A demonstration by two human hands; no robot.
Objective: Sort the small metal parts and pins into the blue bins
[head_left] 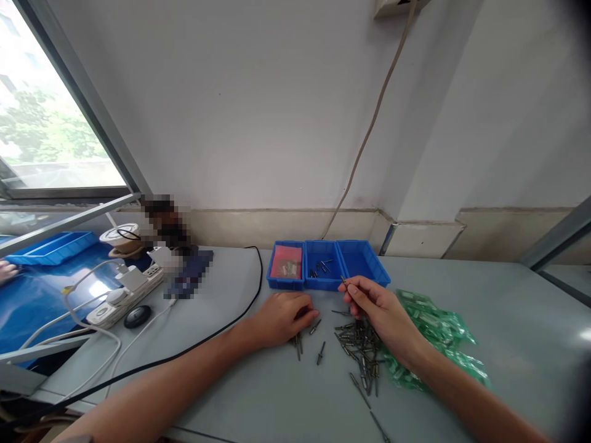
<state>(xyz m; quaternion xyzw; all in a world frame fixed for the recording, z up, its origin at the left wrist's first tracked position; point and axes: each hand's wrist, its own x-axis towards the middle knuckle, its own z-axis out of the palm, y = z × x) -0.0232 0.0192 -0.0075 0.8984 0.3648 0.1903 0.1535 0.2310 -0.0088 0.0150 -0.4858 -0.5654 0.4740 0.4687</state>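
Observation:
My right hand [372,301] pinches a slim metal pin [343,281] between thumb and fingertips, just in front of the blue bins. Below that hand lies a loose pile of metal pins [362,347], each with a thicker section. My left hand [281,317] rests on the table, fingers curled and closed; whatever they hold, if anything, is hidden. Close to it are a few pins [298,344], partly under the hand, and a single pin [321,353]. The middle blue bin [323,246] contains several small dark metal pieces.
Green plastic bags [434,323] lie right of the pile. The left bin [286,284] holds a red-topped packet; a right bin [364,258] adjoins. A black cable [221,329] crosses the grey table, with a power strip [124,295] and a black round object [137,316] at left.

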